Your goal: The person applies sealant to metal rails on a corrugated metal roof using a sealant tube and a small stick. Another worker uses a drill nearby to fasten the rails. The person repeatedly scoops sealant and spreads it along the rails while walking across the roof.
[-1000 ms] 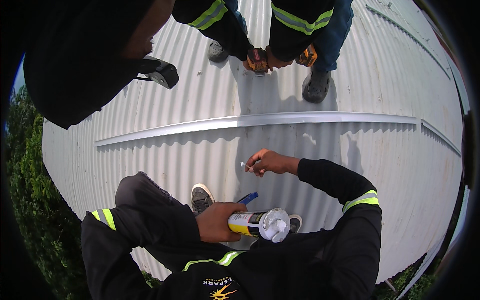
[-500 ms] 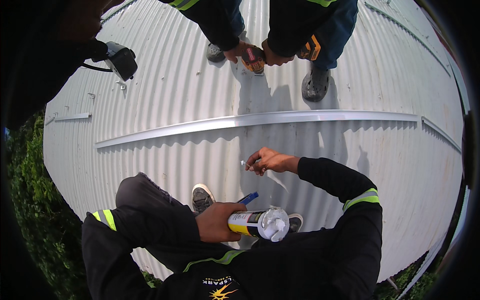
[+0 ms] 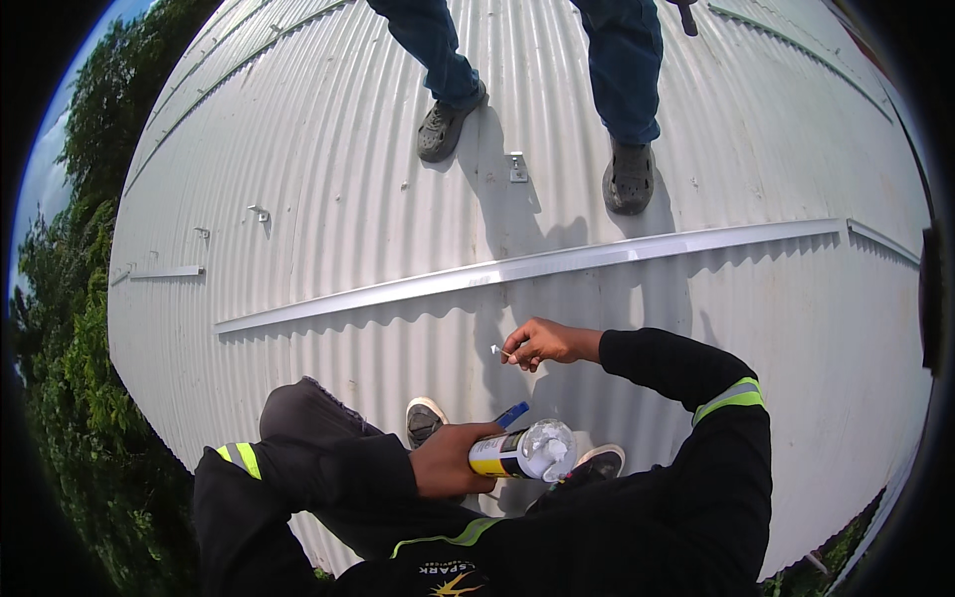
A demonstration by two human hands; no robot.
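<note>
My left hand (image 3: 445,461) is wrapped round a white, yellow and black can (image 3: 502,453), tilted on its side. White paste coats its end. A blue tool (image 3: 513,415) sticks out beyond that hand; its lower part is hidden, so its kind is unclear. Ahead of the can, my right hand (image 3: 545,343) pinches a thin stick (image 3: 505,352) with a dab of white paste on its tip. The stick is in the air above the roof, apart from the can.
A long silver rail (image 3: 527,269) lies across the corrugated roof (image 3: 338,219). Beyond it, a small metal bracket (image 3: 517,167) stands between a co-worker's grey clogs (image 3: 629,179). More brackets (image 3: 259,213) and a short rail (image 3: 167,273) are to the left. Trees (image 3: 70,348) border the roof's left edge.
The co-worker's hands and drill have left the bracket, which now shows, and the co-worker's feet have shifted. The black device at upper left is gone. My hands keep their holds; the view has moved.
</note>
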